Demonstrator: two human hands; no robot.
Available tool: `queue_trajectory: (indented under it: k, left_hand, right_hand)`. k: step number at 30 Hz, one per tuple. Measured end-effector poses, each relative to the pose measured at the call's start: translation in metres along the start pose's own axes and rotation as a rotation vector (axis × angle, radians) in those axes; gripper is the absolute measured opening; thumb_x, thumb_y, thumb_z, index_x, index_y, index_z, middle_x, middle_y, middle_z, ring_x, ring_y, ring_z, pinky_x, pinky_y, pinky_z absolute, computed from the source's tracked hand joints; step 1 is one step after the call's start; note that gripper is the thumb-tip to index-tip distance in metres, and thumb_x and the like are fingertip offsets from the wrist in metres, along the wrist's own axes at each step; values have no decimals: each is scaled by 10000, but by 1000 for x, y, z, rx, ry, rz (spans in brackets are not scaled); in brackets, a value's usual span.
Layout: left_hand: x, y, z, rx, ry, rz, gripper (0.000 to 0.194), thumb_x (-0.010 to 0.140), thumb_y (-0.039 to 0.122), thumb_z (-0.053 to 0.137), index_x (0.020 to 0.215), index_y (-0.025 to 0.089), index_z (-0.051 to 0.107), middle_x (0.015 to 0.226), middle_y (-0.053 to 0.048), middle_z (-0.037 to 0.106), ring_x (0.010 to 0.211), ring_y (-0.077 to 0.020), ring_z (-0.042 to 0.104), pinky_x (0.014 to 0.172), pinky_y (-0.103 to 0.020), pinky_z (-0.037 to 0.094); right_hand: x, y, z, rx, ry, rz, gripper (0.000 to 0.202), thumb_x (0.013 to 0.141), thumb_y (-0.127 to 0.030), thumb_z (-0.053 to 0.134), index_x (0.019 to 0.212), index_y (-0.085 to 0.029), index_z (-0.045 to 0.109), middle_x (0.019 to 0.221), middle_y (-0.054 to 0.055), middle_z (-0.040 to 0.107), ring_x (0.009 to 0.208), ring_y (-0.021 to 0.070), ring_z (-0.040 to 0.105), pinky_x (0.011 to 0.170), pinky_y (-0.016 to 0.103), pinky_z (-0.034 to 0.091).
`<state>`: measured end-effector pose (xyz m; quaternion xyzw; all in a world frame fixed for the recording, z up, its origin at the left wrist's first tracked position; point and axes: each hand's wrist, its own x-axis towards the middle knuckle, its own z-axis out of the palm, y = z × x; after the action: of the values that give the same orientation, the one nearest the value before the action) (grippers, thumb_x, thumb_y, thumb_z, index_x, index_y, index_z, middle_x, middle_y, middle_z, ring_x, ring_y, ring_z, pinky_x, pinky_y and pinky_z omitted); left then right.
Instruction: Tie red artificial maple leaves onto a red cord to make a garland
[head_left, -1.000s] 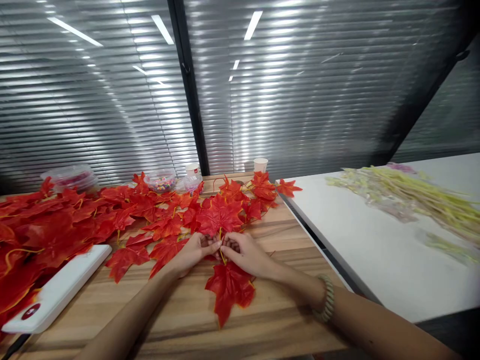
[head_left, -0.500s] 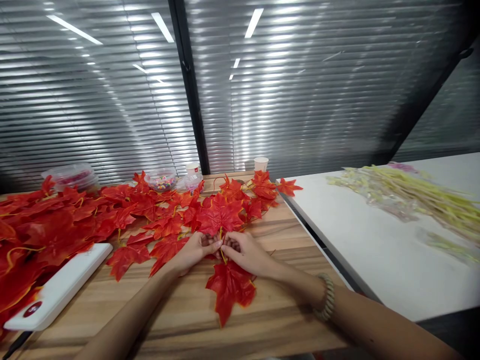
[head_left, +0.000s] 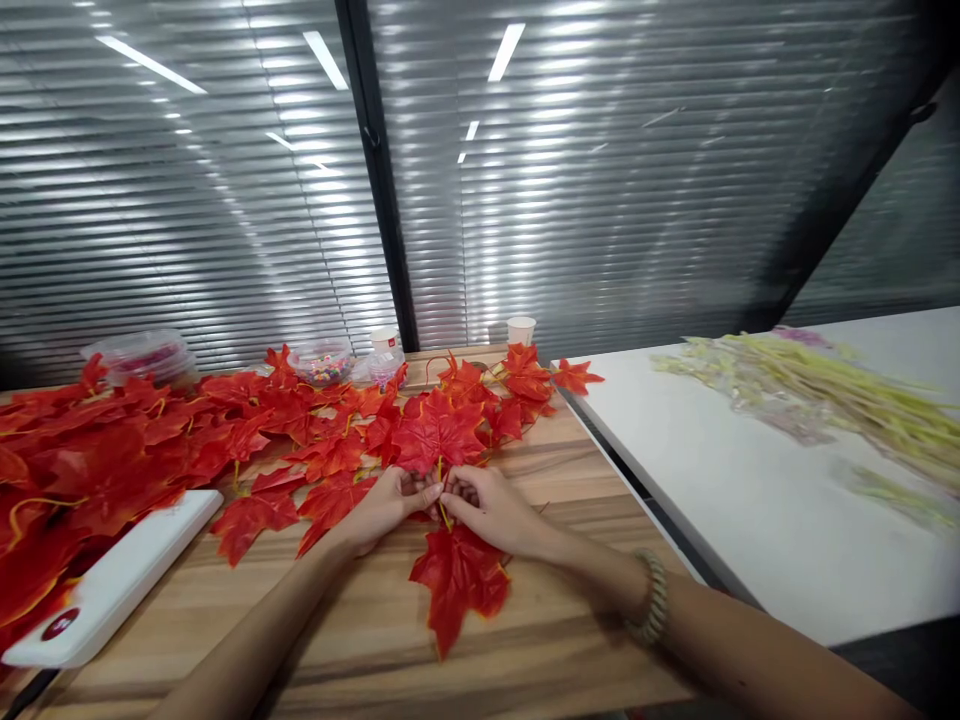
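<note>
Both hands meet over the wooden table, pinching the yellow stem of a red artificial maple leaf (head_left: 439, 432). My left hand (head_left: 391, 505) is closed on the stem from the left, thumb towards me. From the other side my right hand (head_left: 491, 510) grips it with thumb and fingertips; a braided band circles that wrist. Below the fingers hangs or lies a second red maple leaf (head_left: 461, 585), pointing towards me. Curled fingers hide the spot where the stems meet. More red maple leaves (head_left: 255, 510) lie just left of my left hand.
A heap of red leaves (head_left: 112, 470) covers the table's left side around a white power strip (head_left: 127, 570). Tubs of beads (head_left: 322, 362) and paper cups (head_left: 521, 330) stand at the back. On the white table (head_left: 697, 480) to the right lie bundles of yellowish stems (head_left: 847, 385).
Almost nothing differs. The view has shifted very slightly, and both hands keep the same pinch on the stem.
</note>
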<state>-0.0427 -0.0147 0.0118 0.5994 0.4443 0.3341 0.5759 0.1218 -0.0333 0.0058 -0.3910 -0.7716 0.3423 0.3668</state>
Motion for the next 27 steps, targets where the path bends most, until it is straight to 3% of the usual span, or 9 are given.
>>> queue_trajectory:
  k: [4, 9, 18, 27]
  left_hand:
    - [0, 0, -1, -10, -52, 6, 307, 637, 388, 683, 714, 118, 559, 630, -10, 583, 569, -122, 535, 568, -237, 437]
    - [-1, 4, 1, -77, -44, 42, 289, 627, 346, 702, 713, 115, 550, 646, -16, 588, 610, -125, 551, 607, -237, 450]
    - [-2, 5, 3, -171, -55, 43, 312, 602, 365, 717, 668, 103, 561, 566, -12, 574, 522, -110, 528, 538, -219, 430]
    - [-6, 16, -3, 8, -31, 97, 280, 661, 385, 661, 685, 125, 560, 645, -21, 602, 641, -145, 559, 646, -253, 437]
  right_hand:
    - [0, -1, -1, 3, -7, -14, 107, 813, -161, 444, 743, -138, 523, 703, 28, 613, 607, 109, 537, 565, 194, 377]
    - [-1, -5, -2, -24, 18, -57, 128, 824, -178, 440, 731, -145, 521, 689, 17, 603, 604, 105, 519, 568, 193, 367]
    - [-2, -12, -3, -16, 72, -101, 144, 836, -194, 430, 722, -148, 507, 670, 5, 577, 592, 99, 494, 571, 198, 364]
    - [-3, -14, -6, 73, 58, -68, 116, 818, -213, 455, 740, -146, 509, 663, 6, 569, 578, 96, 499, 537, 190, 368]
